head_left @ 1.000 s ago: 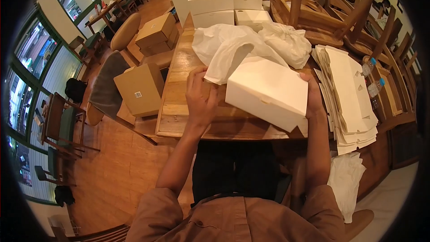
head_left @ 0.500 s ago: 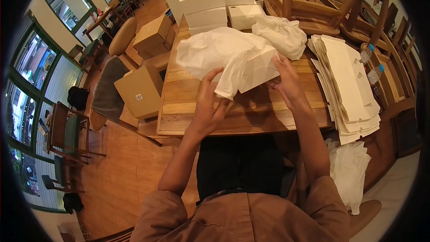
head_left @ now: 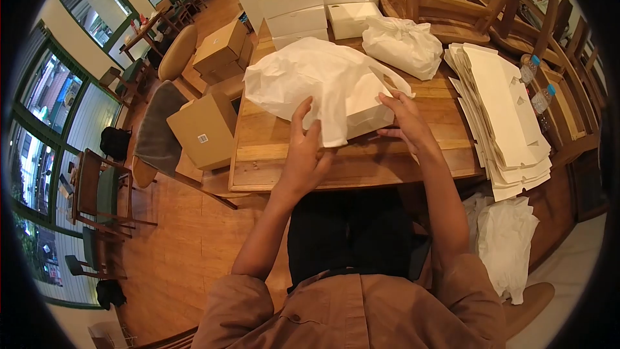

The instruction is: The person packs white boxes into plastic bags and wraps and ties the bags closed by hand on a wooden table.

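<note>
A white plastic bag lies partly over a white cardboard box near the front of the wooden table. The box's right end sticks out of the bag's mouth, tilted a little. My left hand grips the near edge of the bag, with a loose flap hanging by its fingers. At the box's right end, my right hand has fingers above and below the corner, closed on it. One bag handle loops up behind that hand. The rest of the box is hidden inside the bag.
White boxes stand stacked at the back of the table. A knotted white bag sits behind my right hand. Flat cardboard sheets lie at right, beside plastic bottles. Brown cartons are at left; more bags hang below right.
The box's right end has come down closer to the table, and a bag handle now stands up behind it. My right hand has moved down slightly with the box.
</note>
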Action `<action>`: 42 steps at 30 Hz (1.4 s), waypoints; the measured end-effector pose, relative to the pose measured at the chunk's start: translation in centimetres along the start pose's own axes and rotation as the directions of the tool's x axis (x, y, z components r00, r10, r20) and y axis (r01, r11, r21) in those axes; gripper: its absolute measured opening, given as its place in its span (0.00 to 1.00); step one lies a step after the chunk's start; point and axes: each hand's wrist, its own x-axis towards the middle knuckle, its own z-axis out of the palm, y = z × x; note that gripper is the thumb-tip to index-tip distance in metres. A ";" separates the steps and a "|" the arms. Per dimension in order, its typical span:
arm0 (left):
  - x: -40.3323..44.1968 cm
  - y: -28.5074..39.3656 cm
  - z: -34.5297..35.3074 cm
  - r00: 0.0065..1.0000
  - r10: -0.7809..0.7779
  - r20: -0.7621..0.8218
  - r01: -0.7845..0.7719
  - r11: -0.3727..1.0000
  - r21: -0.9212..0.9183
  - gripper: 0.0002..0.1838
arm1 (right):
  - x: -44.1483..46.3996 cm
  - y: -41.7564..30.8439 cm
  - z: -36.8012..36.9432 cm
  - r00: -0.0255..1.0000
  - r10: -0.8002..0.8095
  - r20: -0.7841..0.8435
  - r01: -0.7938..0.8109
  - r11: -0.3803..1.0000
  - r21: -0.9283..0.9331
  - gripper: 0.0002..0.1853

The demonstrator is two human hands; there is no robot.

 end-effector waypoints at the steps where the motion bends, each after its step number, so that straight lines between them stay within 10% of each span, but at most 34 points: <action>1: 0.0 -0.3 0.2 0.996 -0.062 -0.070 0.061 0.998 -0.019 0.31 | 0.3 0.4 -0.2 1.000 0.004 -0.003 -0.004 1.000 0.001 0.40; 7: -0.3 -1.7 -0.5 0.981 -0.177 -0.083 0.159 0.969 -0.190 0.32 | 0.8 -0.1 0.8 0.997 -0.069 -0.020 0.072 0.960 0.271 0.35; 10: -1.0 -1.5 0.0 0.949 -0.308 0.063 0.304 0.847 -0.436 0.33 | 0.9 -0.6 2.2 0.991 -0.135 -0.001 0.132 0.968 0.212 0.36; 18: -3.3 -2.5 0.8 0.993 -0.120 0.007 0.118 0.965 -0.234 0.34 | 2.2 0.4 3.5 0.938 -0.310 -0.154 0.318 0.948 0.029 0.42; 21: -3.4 -3.3 0.2 0.902 -0.411 -0.130 0.307 0.823 -0.478 0.35 | 2.5 0.4 3.0 0.923 -0.330 -0.199 0.312 0.943 -0.114 0.43; 25: -1.5 -3.0 -0.6 0.934 -0.195 -0.299 0.126 0.964 -0.234 0.36 | 2.3 -0.3 2.9 0.935 -0.316 -0.164 0.277 0.935 -0.220 0.44; 31: -1.5 -1.9 0.4 0.922 -0.362 -0.135 0.222 0.783 -0.581 0.38 | 2.2 -1.2 2.5 0.982 -0.186 -0.014 0.158 0.871 -0.466 0.39; 34: -2.5 -3.4 1.8 0.925 -0.359 -0.124 0.282 0.868 -0.409 0.39 | 2.1 -1.3 2.6 0.994 -0.104 0.026 0.105 0.905 -0.411 0.40; 38: -2.9 -4.1 2.7 0.951 -0.256 -0.174 0.174 0.907 -0.384 0.14 | 1.6 -1.4 2.1 0.992 -0.127 0.005 0.118 0.908 -0.403 0.36; 42: -2.9 -3.1 1.8 0.957 -0.277 -0.091 0.196 0.841 -0.504 0.15 | -1.2 -4.1 2.3 0.933 -0.344 -0.107 0.175 0.693 -0.699 0.32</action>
